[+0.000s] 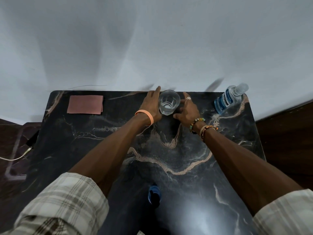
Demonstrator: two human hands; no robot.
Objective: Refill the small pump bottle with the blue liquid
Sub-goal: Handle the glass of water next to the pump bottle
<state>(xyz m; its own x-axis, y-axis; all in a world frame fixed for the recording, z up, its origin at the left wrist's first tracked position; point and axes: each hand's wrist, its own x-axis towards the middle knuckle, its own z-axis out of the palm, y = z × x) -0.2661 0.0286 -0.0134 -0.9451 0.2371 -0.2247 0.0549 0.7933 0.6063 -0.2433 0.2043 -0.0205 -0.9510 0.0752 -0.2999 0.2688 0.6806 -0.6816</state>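
Note:
A clear drinking glass [169,102], apparently empty, stands at the back middle of the dark marble table [169,150]. My left hand [151,106] lies against its left side with straight fingers. My right hand [188,110] sits just right of the glass, fingers loosely spread, thumb near the glass base. A clear bottle of blue liquid [227,100] with a clear cap stands at the back right corner. A small blue bottle [154,195], seen from above and dim, stands near the table's front edge between my forearms.
A folded pink cloth [85,104] lies at the back left of the table. A white wall rises right behind the table. A white cable [16,157] runs on the floor at the left.

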